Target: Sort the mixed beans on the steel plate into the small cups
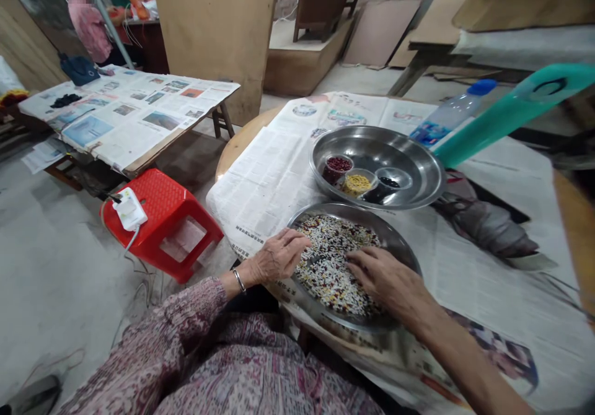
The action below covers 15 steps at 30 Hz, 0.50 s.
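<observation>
A steel basin (pixel 409 257) in front of me holds a mix of white, yellow, red and black grains and beans (pixel 332 260). Over its left rim is my left hand (pixel 281 255), its fingers bent and pressed together; whatever they hold is hidden. My right hand (pixel 383 279) reaches in from the right, with curled fingertips down in the mix and their tips partly hidden. Just behind stands a second steel basin (pixel 418 161). Inside it are clear cups of red beans (pixel 338 166), yellow grains (pixel 357 183) and black beans (pixel 388 183).
Newspaper (pixel 264 173) covers the round table. Right of the basins are a water bottle (pixel 446 114), a teal handle-like object (pixel 515 117) and a dark grey bundle (pixel 488 217). A red stool (pixel 162 210) carries a white power strip (pixel 130 209). Another person (pixel 90 28) is at the back left.
</observation>
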Motion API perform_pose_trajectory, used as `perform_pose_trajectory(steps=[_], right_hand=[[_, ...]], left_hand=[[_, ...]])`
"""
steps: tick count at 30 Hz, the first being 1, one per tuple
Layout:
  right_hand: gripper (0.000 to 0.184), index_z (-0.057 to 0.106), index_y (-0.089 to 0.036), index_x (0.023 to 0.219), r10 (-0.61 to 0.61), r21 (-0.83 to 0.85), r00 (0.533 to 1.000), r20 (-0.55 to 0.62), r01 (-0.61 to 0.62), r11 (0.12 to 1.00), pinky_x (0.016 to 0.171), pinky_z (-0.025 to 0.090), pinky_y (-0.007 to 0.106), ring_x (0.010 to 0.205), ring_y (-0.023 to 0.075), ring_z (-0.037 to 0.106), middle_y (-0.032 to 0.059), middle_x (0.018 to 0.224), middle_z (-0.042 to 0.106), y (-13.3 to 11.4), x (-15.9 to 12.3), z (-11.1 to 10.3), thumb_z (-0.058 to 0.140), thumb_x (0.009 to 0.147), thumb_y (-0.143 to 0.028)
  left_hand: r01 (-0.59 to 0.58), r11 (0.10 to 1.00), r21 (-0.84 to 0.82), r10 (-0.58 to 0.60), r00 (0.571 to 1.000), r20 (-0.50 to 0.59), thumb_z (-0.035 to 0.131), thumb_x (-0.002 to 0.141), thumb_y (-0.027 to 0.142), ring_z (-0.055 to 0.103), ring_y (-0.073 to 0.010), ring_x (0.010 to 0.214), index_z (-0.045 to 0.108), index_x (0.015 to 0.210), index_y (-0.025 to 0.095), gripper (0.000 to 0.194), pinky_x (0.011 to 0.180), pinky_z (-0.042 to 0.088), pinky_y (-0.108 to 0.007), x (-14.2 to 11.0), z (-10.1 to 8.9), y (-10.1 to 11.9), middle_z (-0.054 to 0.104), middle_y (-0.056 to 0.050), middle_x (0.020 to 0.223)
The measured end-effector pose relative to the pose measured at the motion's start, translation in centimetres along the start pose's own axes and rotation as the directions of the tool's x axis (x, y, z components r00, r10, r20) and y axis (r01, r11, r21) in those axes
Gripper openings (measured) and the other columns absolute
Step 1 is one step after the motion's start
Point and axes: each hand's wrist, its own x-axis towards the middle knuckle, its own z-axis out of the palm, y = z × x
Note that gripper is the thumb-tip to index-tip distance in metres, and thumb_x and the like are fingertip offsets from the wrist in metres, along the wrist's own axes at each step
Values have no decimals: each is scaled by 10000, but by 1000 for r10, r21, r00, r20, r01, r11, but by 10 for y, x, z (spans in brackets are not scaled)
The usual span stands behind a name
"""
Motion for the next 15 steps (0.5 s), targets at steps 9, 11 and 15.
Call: perform_pose_trajectory(steps=[9,11,15], right_hand=[[333,640,-258,1185,-69,306,990,126,28,951,760,550,325,883,180,661,81,1080,642,-55,-6,6,458,907,-235],[326,686,-233,1065,-40,308,996,80,13,951,746,541,324,813,177,659,74,976,671,-53,15,11,414,893,-178],[273,699,-197,1022,103,283,988,-111,-68,957,835,526,372,885,211,667,89,987,724,-33,57,14,461,900,-248]], left_hand=[[-27,1000,12,27,998,55,398,969,141,580,-201,1064,543,1124,137,212,963,527,-391,2,-2,1,637,-101,1033],[-36,999,12,35,998,48,401,965,137,588,-197,1039,551,1110,131,209,954,534,-384,3,-2,1,639,-100,1019],[-60,998,11,60,998,-1,411,961,136,601,-193,1009,560,1086,124,195,951,539,-371,2,1,-2,642,-104,1006]])
